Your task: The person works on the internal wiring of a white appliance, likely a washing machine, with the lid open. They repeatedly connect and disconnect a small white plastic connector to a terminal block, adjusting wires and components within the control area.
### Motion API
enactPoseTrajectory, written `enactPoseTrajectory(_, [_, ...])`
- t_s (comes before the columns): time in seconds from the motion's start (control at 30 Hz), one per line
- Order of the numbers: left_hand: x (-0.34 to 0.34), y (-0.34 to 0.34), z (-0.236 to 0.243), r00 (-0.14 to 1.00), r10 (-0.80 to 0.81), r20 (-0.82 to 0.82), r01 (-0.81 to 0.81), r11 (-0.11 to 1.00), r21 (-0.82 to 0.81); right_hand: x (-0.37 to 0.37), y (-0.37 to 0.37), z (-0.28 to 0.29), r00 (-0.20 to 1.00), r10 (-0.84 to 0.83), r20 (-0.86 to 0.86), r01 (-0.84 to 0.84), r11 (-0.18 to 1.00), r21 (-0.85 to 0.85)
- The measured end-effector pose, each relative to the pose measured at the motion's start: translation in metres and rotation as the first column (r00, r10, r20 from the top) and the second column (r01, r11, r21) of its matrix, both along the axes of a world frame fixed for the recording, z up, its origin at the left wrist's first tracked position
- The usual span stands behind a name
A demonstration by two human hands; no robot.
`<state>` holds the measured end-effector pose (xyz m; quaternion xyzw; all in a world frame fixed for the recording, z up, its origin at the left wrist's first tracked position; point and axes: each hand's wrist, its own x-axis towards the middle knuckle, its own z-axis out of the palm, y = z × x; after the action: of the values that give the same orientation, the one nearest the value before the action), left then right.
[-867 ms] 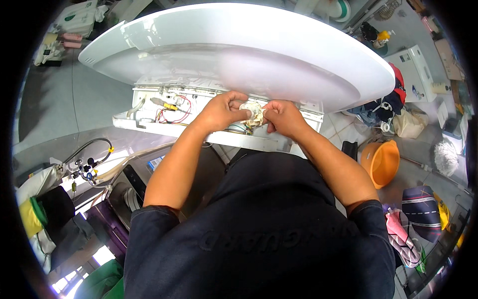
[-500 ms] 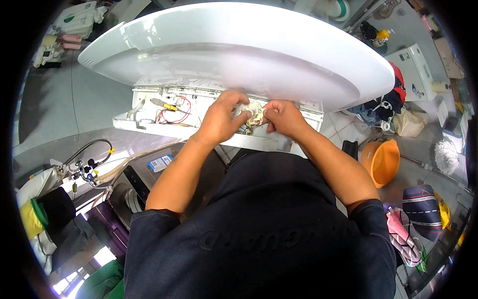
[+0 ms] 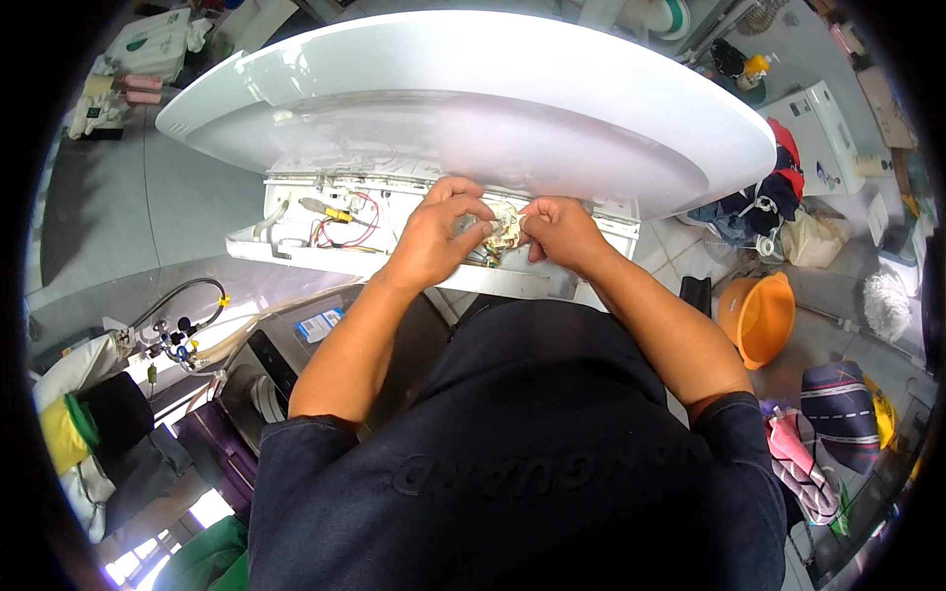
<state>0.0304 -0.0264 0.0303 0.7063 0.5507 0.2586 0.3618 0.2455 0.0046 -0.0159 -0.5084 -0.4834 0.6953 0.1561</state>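
Observation:
A small cream-coloured electrical part (image 3: 505,225) with wires at its lower side sits between my two hands. My left hand (image 3: 434,234) is closed on its left side, thumb and fingers curled round it. At its right edge my right hand (image 3: 564,232) is pinched; the fingertips partly hide what they grip. Both hands are over a long white appliance panel (image 3: 325,250), open to its inside. In its left part lie red and dark wires (image 3: 360,229) and a screwdriver-like tool (image 3: 325,208) with a yellow section.
Behind the panel stands a large white curved lid (image 3: 443,128). To the left are a black hose with a valve gauge set (image 3: 182,335) and a grey appliance top. On the right, an orange basin (image 3: 757,320) and piled clothes (image 3: 759,212) lie on the tiled floor.
My left fingers have shifted slightly on the cream part, showing a little more of it. My right hand stays almost still at its right edge.

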Motion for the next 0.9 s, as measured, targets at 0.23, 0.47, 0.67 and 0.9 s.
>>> enactPoseTrajectory(0.23, [0.0, -0.003, 0.008, 0.965, 0.229, 0.125, -0.203, 0.961, -0.19, 0.0, 0.001, 0.001, 0.999, 0.011, 0.031, -0.011, 1.0, -0.004])
enactPoseTrajectory(0.47, [-0.002, -0.006, 0.008, 0.925, 0.276, 0.261, -0.191, 0.932, -0.31, 0.0, 0.001, 0.003, 1.0, -0.001, 0.025, 0.001, 1.0, -0.025])
enactPoseTrajectory(0.67, [-0.002, -0.003, 0.013, 0.917, 0.291, 0.272, -0.17, 0.903, -0.395, 0.0, 0.0, 0.003, 1.0, -0.021, 0.016, 0.021, 1.0, -0.009])
enactPoseTrajectory(0.9, [0.001, 0.001, 0.015, 0.884, 0.364, 0.293, -0.188, 0.851, -0.491, 0.001, 0.001, -0.001, 1.0, -0.019, -0.016, 0.019, 0.999, -0.032])
